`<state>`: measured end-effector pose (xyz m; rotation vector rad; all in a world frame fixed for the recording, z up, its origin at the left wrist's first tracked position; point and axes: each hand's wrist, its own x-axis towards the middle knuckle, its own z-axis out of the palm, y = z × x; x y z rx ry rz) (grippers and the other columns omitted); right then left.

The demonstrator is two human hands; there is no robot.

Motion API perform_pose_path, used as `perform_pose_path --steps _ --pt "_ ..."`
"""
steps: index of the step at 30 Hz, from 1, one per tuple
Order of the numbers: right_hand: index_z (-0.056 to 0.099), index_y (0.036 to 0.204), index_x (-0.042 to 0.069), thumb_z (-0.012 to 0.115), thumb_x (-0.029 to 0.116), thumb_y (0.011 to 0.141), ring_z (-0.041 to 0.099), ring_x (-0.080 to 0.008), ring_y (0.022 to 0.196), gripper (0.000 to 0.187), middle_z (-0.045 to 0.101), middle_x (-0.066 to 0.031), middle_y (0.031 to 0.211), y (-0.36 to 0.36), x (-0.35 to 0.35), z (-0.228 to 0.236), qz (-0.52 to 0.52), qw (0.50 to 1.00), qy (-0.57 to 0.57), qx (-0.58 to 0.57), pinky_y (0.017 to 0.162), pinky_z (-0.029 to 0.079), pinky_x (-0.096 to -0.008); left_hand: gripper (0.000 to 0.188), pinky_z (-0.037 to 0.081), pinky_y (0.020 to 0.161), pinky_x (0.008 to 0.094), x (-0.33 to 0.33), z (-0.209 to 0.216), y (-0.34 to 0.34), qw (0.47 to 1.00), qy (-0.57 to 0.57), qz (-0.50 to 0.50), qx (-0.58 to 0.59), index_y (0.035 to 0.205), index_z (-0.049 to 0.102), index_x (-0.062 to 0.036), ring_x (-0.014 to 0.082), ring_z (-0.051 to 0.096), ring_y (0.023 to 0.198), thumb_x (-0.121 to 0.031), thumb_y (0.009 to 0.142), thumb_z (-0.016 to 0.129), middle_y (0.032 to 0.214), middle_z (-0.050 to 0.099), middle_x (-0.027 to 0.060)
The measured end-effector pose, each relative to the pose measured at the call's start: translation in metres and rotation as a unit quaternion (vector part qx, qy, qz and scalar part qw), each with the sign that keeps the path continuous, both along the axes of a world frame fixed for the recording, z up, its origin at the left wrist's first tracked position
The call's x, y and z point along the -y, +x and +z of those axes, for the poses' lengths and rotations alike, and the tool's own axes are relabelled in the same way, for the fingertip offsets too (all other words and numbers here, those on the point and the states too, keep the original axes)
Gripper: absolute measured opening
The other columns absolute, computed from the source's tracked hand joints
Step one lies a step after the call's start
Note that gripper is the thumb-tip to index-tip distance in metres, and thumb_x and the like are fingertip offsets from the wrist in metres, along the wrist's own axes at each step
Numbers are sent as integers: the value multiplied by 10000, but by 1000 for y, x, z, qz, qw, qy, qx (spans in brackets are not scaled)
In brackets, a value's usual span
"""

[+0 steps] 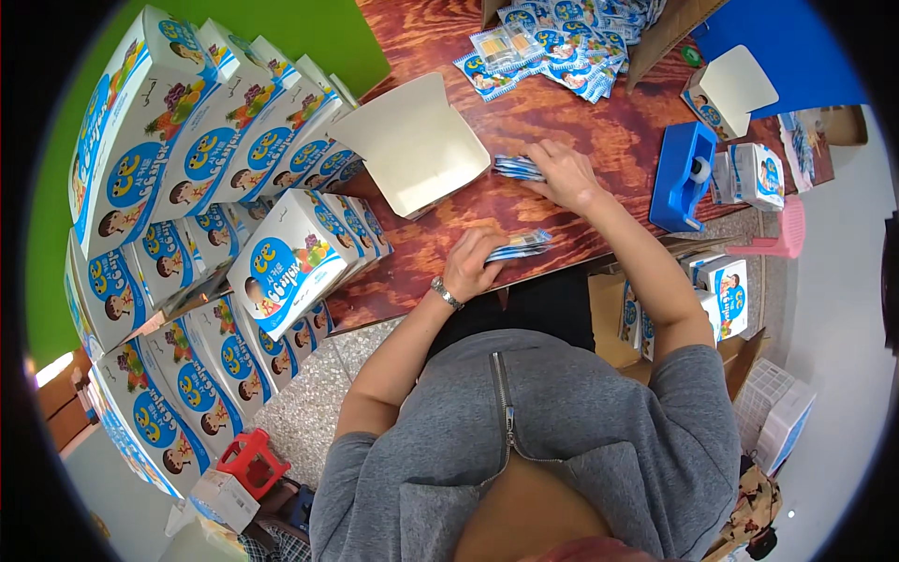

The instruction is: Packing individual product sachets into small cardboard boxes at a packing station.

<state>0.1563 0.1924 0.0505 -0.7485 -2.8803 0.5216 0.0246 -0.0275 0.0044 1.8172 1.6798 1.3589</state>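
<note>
My left hand (473, 264) grips a small stack of blue-and-white sachets (524, 245) near the front edge of the reddish wooden table (543, 122); a watch is on that wrist. My right hand (565, 174) lies on a second small stack of sachets (515, 168) flat on the table, fingers pressing on it. An open white carton (412, 145) with its flap raised lies just left of that stack.
Many closed white-and-blue cartons (215, 159) are stacked at the left. Loose sachets (552, 42) lie heaped at the far edge. A blue tape dispenser (685, 176) stands at the right, with more cartons (740, 89) beyond. A red stool (251, 461) stands on the floor.
</note>
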Motion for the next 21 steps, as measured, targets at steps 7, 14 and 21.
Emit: perform_pose_path --steps 7,14,21 --pt "541 1228 128 810 251 764 635 -347 1026 550 608 -113 1130 2 18 4 48 999 -22 12 795 546 -463 337 530 788 377 0 2 -3 999 4 -16 -28 1037 657 -19 316 644 925 -1 721 775 1003 652 139" --pt "546 1250 104 631 441 923 606 -408 1048 477 567 -192 1135 4 31 6 118 973 -193 33 869 509 -482 373 338 1089 592 -2 3 0 995 27 60 -73 1030 691 -97 506 382 1322 -108 675 804 1428 421 258" --pt "605 1154 85 513 495 987 621 -395 1064 452 625 -211 1123 -13 5 29 166 935 -301 87 869 502 -501 422 446 1022 559 -1 -1 -7 992 53 -3 -112 1046 680 -94 484 492 1267 -41 639 781 1324 536 225"
